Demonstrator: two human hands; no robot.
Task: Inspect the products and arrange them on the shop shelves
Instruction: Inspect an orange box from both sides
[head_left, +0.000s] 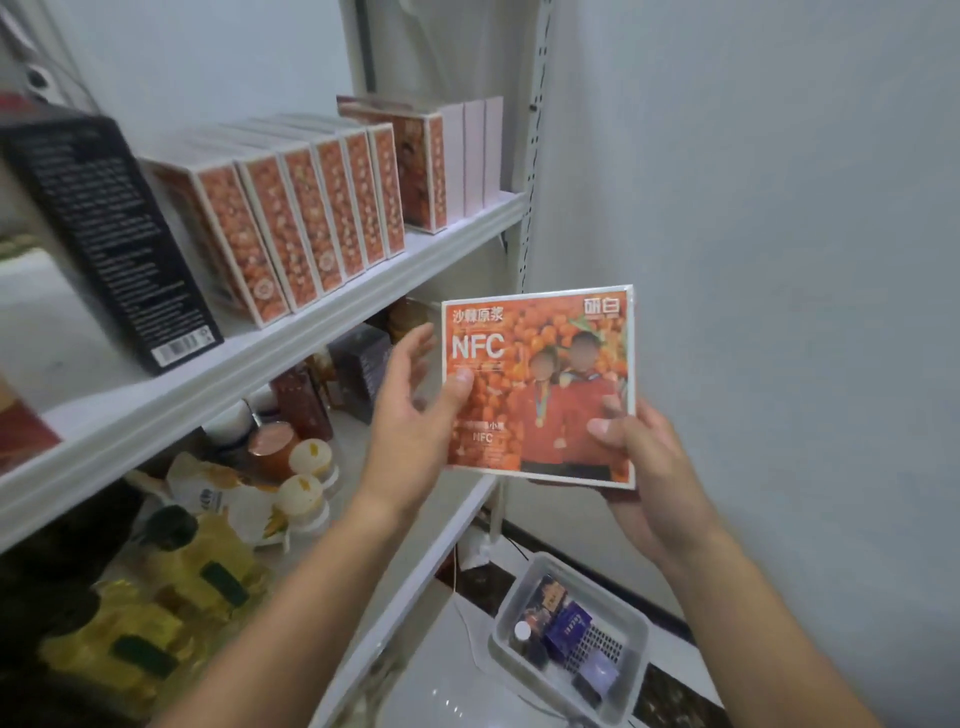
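I hold an orange box (540, 364) marked NFC upright in front of me, its printed face toward the camera. My left hand (415, 415) holds its left edge, thumb on the front face and fingers spread behind. My right hand (639, 457) grips its lower right corner, thumb on the front. On the upper white shelf (311, 332) stands a row of several matching orange boxes (311, 208) on edge, with more of them (426, 166) and white boxes (478, 150) further right.
A black box (104, 234) stands at the left of the upper shelf. The lower shelf (431, 561) holds jars, bottles and yellow packets (171, 597). A clear plastic bin (571, 634) with small items sits on the floor below. A white wall fills the right side.
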